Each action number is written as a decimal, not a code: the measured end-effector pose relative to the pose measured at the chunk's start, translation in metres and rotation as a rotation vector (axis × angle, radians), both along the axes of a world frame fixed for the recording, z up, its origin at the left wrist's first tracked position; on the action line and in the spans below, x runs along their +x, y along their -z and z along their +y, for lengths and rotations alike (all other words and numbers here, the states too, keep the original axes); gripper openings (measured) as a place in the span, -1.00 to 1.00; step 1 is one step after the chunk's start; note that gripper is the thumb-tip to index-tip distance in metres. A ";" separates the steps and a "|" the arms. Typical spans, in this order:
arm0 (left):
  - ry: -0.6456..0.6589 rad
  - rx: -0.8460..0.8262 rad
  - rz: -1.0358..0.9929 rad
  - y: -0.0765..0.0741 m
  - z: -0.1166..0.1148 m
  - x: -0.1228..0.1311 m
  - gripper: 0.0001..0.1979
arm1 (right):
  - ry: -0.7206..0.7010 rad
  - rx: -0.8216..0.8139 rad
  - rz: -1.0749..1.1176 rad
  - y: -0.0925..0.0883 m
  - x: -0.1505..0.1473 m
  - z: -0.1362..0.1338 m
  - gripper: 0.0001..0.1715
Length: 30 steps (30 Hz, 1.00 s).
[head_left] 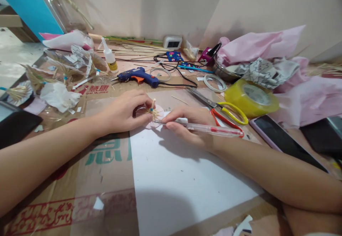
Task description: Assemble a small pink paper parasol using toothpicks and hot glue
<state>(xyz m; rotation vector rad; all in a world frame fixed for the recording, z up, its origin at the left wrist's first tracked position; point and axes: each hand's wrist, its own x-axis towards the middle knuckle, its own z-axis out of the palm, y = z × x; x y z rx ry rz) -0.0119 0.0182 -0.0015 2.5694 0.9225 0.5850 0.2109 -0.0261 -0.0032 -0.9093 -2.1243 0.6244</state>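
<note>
My left hand point(130, 111) curls its thumb and fingers around a small umbrella frame of thin wooden sticks point(154, 113), tied with a blue band near the top of its short stem. Under the sticks lies a round pale pink paper disc point(145, 124). In my right hand point(188, 122) a clear pen with a red refill point(213, 129) is pinched, its tip close to the ends of the sticks. Both hands work above a white sheet of paper point(184, 182).
Beyond the hands lie a blue glue gun point(139, 76), a glue bottle point(109, 58), scissors point(229, 113) and a yellow tape roll point(251, 98). A phone point(288, 143) rests at right. Several paper-covered stick frames point(65, 68) stand at left. Cardboard point(107, 179) covers the table.
</note>
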 end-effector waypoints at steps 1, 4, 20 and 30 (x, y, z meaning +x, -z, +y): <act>0.001 -0.003 -0.005 0.000 0.000 0.000 -0.76 | 0.026 -0.011 -0.010 0.000 -0.001 0.001 -0.82; 0.007 -0.020 -0.014 0.001 0.001 0.000 -0.73 | 0.082 -0.049 -0.027 0.001 -0.003 0.004 -0.75; 0.027 0.019 -0.007 0.003 0.001 -0.001 -0.73 | 0.109 -0.108 -0.058 0.001 -0.009 0.003 -0.81; 0.026 0.036 -0.006 0.003 -0.001 0.000 -0.78 | 0.104 -0.129 -0.063 0.005 -0.010 0.004 -0.81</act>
